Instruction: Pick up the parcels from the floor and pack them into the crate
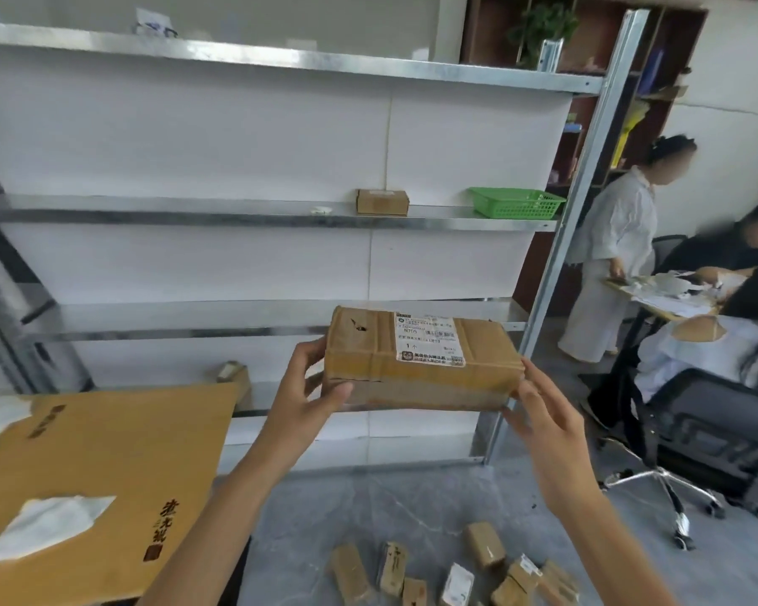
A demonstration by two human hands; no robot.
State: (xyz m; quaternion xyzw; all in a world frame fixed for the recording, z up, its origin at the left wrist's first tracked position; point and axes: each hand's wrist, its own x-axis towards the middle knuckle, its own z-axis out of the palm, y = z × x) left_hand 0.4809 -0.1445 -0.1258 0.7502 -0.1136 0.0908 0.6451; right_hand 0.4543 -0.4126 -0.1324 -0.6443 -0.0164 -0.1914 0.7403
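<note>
A brown cardboard parcel (pixel 416 360) with a white shipping label is held up in front of the metal shelving. My left hand (pixel 309 395) grips its left end, thumb on the front face. My right hand (pixel 543 413) touches its right end with fingers spread. Several small brown parcels (pixel 456 570) lie on the grey floor below. A large flat cardboard box (pixel 97 487) with dark printed characters fills the lower left; whether it is the crate I cannot tell.
Metal shelving (pixel 281 212) stands ahead, holding a small box (pixel 382 202) and a green basket (pixel 517 202). At the right, two people (pixel 613 255) are by a table, with a wheeled office chair (pixel 709 439) close to my right arm.
</note>
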